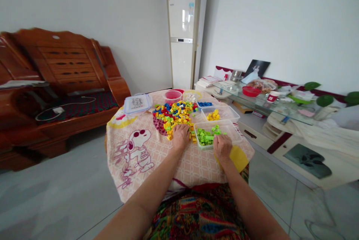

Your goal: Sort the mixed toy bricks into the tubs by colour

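Note:
A mixed heap of small plastic building bricks, yellow, red, blue, green and white, lies on the cloth-covered table. My left hand rests at the heap's near edge, its fingers curled down among yellow bricks; what they grip is hidden. My right hand is closed at the near rim of a clear plastic box with green bricks in its left part. Bits of green show beside its fingers, but I cannot make out what is in them.
Behind the green bricks' box, a second clear box holds yellow bricks, and another holds blue bricks. A pink round tub and a clear lid lie at the back. A cluttered glass-topped cabinet stands right, a wooden bench left.

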`<control>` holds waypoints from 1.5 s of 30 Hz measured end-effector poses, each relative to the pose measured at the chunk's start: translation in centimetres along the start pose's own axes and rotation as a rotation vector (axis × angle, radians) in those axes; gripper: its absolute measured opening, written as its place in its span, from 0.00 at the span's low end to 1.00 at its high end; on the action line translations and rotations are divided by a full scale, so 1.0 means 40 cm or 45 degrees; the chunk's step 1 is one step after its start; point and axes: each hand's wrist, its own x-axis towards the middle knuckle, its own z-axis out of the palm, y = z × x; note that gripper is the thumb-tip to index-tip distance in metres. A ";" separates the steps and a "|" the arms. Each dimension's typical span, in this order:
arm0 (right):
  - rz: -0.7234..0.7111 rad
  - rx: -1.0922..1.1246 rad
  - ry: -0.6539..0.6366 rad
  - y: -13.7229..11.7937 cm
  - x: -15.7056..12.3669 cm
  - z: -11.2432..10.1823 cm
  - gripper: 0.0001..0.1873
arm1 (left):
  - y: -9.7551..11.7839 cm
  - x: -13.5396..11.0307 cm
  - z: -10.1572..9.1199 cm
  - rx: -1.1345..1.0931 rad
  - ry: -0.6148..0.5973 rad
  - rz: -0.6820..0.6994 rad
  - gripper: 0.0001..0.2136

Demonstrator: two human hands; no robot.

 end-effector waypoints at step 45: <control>-0.014 -0.068 0.040 -0.006 0.003 -0.002 0.21 | 0.058 -0.017 0.007 0.062 -0.173 -0.074 0.07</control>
